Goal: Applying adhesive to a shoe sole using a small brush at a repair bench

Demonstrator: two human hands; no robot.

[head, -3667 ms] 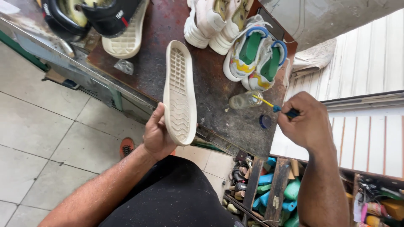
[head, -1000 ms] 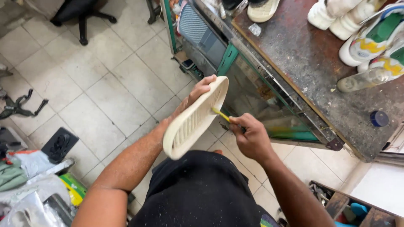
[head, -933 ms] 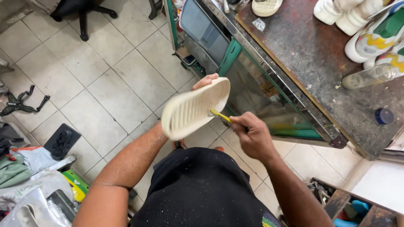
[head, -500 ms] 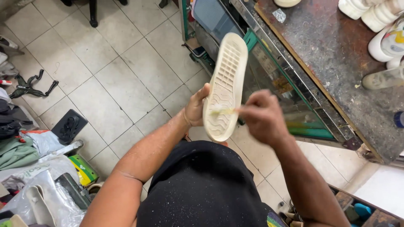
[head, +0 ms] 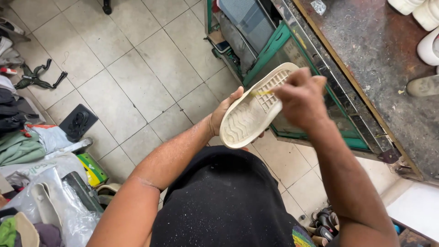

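My left hand [head: 225,113] grips a cream rubber shoe sole [head: 249,114] from behind, tread side up, tilted over my lap. My right hand [head: 301,99] is closed around a thin yellow brush [head: 261,93], whose tip rests on the sole's ribbed upper part. Most of the brush handle is hidden inside my fist. My black shorts [head: 224,201] lie below both hands.
A dark worn workbench [head: 366,59] runs along the right with white shoes [head: 427,45] on it, above a green-framed glass cabinet [head: 274,41]. Tiled floor [head: 123,77] spreads to the left, with clothes, bags and loose soles [head: 41,201] at bottom left.
The sole has swung from nearly upright to a lower tilt toward the right. My right hand has moved up along it with the brush. The view has shifted slightly.
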